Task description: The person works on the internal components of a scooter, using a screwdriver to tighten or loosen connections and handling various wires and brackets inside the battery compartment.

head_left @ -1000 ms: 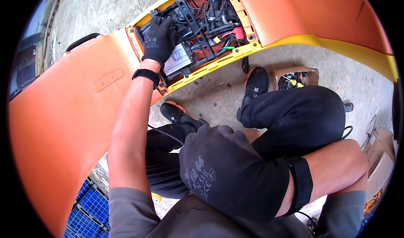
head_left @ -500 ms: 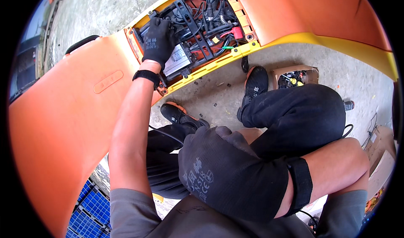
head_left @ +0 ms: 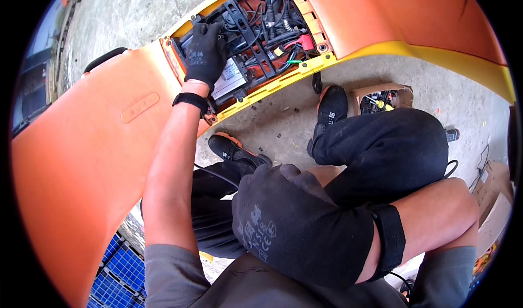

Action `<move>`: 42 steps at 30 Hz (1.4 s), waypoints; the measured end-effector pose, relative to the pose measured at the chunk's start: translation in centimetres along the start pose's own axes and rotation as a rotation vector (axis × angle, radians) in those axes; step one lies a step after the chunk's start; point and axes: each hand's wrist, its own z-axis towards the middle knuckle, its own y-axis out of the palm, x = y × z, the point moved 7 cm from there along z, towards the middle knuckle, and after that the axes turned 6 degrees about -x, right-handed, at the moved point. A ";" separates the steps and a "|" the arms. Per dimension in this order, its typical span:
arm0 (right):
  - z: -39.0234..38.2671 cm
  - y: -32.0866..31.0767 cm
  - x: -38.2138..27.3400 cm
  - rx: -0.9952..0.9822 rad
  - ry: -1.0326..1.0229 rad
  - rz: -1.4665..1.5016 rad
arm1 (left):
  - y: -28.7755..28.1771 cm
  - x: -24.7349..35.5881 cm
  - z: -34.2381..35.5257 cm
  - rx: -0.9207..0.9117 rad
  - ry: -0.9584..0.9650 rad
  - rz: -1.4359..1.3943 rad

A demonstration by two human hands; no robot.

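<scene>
My left hand [head_left: 205, 55], in a black glove, reaches into the left end of an open compartment in an orange and yellow vehicle body. Its fingers curl down beside a dark block with a white label [head_left: 231, 79], and the fingertips are hidden. Across the compartment runs a black slotted bracket [head_left: 251, 38] among black cables and a red connector cover [head_left: 306, 42]. Close to my chest, my right hand [head_left: 297, 221], also gloved in black, is closed with the fingers turned away. A thin black cable [head_left: 217, 174] runs up to it; whether the hand grips that cable is hidden.
Orange body panels [head_left: 87, 161] spread to both sides of the compartment. On the concrete floor stands a cardboard box [head_left: 402, 96] of small parts, right of my shoes [head_left: 330, 112]. Blue crates [head_left: 117, 270] sit at the lower left, with more cardboard [head_left: 493, 193] at the right.
</scene>
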 end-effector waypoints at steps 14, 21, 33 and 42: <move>-0.4 0.5 -0.3 0.192 0.000 0.068 | 0.1 0.6 0.5 -0.004 0.004 -0.018; 0.1 0.2 -0.1 0.098 -0.005 0.097 | 0.5 -0.3 0.4 -0.033 -0.059 0.005; -0.1 -0.1 -0.1 0.091 -0.002 -0.012 | 0.5 -0.1 0.1 -0.035 -0.010 -0.001; -0.1 0.5 -0.1 0.089 0.004 0.080 | 0.5 0.1 0.1 -0.047 -0.049 0.012</move>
